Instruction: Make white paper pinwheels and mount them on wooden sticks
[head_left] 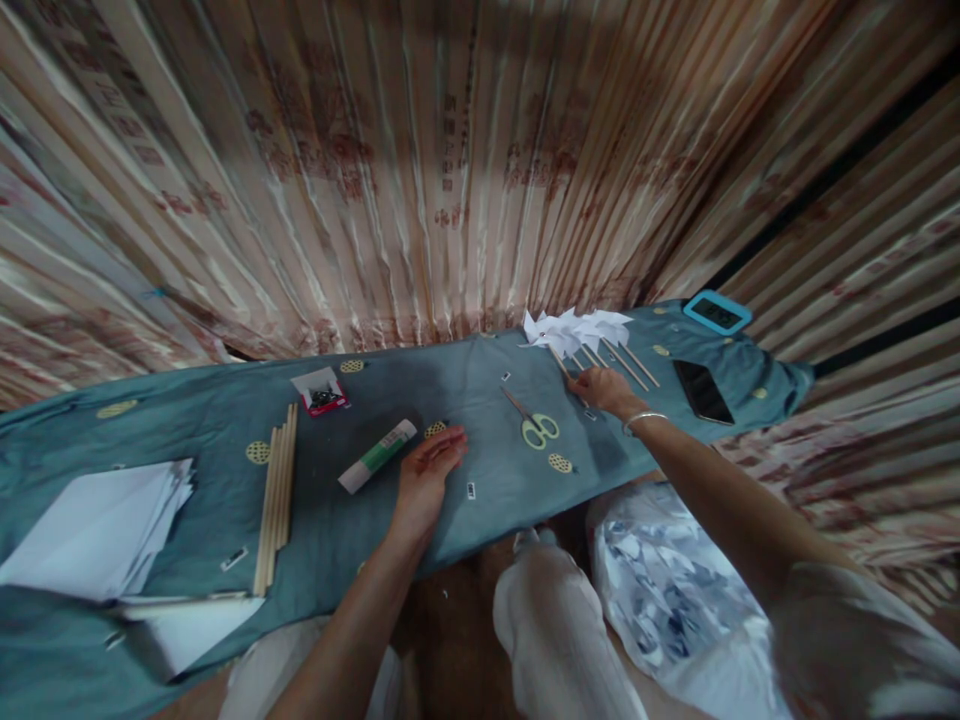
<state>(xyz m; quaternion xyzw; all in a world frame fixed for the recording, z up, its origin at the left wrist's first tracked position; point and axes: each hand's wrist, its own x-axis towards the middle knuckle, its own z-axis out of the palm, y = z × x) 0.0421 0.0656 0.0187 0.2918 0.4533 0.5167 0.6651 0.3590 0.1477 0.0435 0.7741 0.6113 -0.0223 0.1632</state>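
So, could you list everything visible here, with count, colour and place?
Papers: several, white, left
Sticks: several, tan, beside papers
Box: one, red, beyond sticks
Glue stick: one, green and white, beside left hand
Scissors: one, green handles, between hands
Pinwheels: several, white, far edge
Phone: one, black, right
Clock: one, blue, far right
Tags: several, black and white, scattered
Cloth: one, teal, underneath
Bag: one, clear, lower right
Curtains: count unclear, pinkish, behind
Legs: two, pale trousers, below
Hands: two, right hand at pinwheels
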